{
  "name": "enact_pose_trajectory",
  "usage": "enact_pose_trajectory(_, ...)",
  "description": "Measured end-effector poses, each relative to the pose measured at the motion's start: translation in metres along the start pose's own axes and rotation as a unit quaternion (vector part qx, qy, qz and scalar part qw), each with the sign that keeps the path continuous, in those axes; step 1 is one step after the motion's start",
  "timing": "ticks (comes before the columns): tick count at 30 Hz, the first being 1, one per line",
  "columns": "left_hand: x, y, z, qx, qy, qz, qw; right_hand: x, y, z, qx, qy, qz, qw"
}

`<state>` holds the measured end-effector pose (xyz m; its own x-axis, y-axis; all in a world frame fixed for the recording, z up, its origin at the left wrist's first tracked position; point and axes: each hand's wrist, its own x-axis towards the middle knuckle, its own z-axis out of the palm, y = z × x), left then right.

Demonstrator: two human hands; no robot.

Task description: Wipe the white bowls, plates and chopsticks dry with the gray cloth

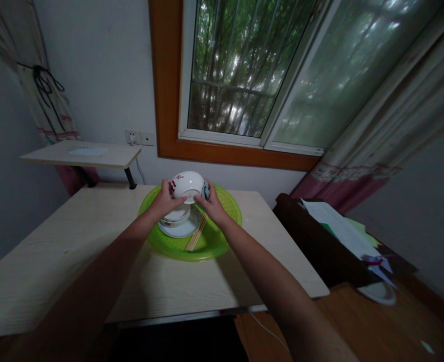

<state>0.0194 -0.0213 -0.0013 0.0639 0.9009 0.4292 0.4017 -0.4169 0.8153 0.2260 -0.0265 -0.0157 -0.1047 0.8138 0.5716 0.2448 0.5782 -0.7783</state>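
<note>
Bowl and two hands meet over the back part of a green tray, which sits on the pale tabletop close up against its back edge, nearer the right edge than the left. The bowl is white, with red marks toward its left side and a dark pattern at its right; it is tilted so that its underside and foot ring face the person. The left hand has its grip curled round the bowl's left side, thumb laid along the underside by the foot ring. The right hand mirrors it on the other side, its grip spread only as wide as the bowl's wall needs.

Just below the bowl, in the tray, white bowls that look stacked rest on a white plate; whether the held bowl touches them I cannot tell. Wooden chopsticks lie together on a slant to the right of the plate, their near ends toward the tray's front rim.

At the tabletop's back left corner stands a raised shelf on dark legs, with a sheet of paper on it. Beyond the back edge is a window framed in orange-brown wood.
</note>
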Motion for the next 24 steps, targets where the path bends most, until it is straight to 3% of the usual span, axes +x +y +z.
enact_pose_trajectory(11,0.001,-0.004,0.001,0.070,0.025,0.101,0.992,-0.003,-0.021,-0.003,-0.147,-0.009,-0.098,0.984)
enact_pose_trajectory(20,0.002,-0.002,0.003,0.105,0.055,0.081,0.990,-0.003,-0.032,-0.004,-0.184,-0.031,-0.130,0.974)
enact_pose_trajectory(24,0.000,0.002,0.004,0.118,0.039,0.087,0.988,-0.005,-0.041,-0.002,-0.226,-0.064,-0.158,0.959)
